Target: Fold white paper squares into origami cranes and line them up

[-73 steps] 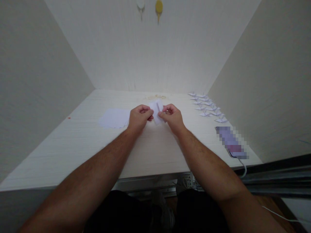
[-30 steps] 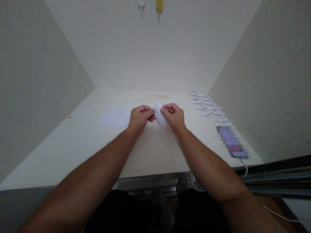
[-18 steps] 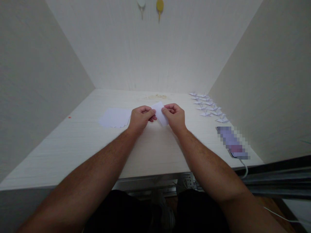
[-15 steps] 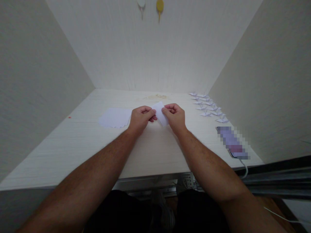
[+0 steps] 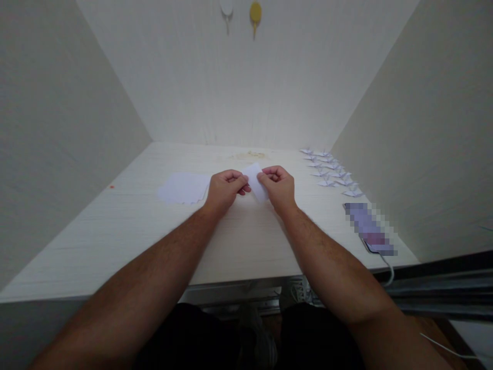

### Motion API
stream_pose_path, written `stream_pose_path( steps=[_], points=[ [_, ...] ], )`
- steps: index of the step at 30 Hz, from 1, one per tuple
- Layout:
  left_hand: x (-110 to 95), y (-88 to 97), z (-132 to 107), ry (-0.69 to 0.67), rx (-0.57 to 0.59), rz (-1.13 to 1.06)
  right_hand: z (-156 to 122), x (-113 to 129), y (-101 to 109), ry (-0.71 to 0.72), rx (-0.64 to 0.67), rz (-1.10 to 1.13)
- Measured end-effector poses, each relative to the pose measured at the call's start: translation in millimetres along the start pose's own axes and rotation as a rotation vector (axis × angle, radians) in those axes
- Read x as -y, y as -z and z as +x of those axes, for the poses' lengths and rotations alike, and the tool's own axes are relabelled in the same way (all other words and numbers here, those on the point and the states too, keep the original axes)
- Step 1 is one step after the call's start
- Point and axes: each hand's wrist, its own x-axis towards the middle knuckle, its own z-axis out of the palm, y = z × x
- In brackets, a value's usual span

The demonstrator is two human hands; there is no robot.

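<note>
- I've got my left hand [image 5: 230, 189] pinched on the left edge of a small white paper [image 5: 257, 182], thumb on top; the fingertips underneath are hidden from me.
- My right hand [image 5: 278, 187] is clamped on that same paper's right side, thumb across its face, fingers curled behind, so that edge is lost to me.
- The paper sits slanted between both hands; I can't make out any creases, nor whether it touches the table [image 5: 239, 246].
- Left of my left hand lie overlapping white sheets [image 5: 181, 187], too blended to count, right end close against that hand.
- Well off to the right of my right hand, and farther out, folded paper birds [image 5: 326, 182] stand in rows, overlapping at the back.
- Nearer me than those birds, right of my right forearm, there's a phone [image 5: 364, 223], its screen pixelated, with a cable [image 5: 393, 272] dropping past the table edge.
- High beyond both hands, a white hook [image 5: 227, 8] is cut off by the top edge, beside a yellow hook [image 5: 255, 12].
</note>
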Motion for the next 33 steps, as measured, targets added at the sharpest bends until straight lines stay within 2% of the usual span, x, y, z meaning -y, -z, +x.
stream_pose_path(
  steps=[24,30,33],
  points=[
    [-2.4,-1.0,-0.7,0.001,-0.01,-0.016,0.1,-1.8,0.6,-0.011,0.004,0.036],
    [-5.8,0.1,-2.5,-0.012,0.023,0.074,-0.2,-3.2,2.5,-0.083,0.119,0.051],
    [-6.6,0.0,-2.8,-0.016,0.046,0.111,1.2,-5.2,3.7,-0.057,0.118,0.034]
  ],
)
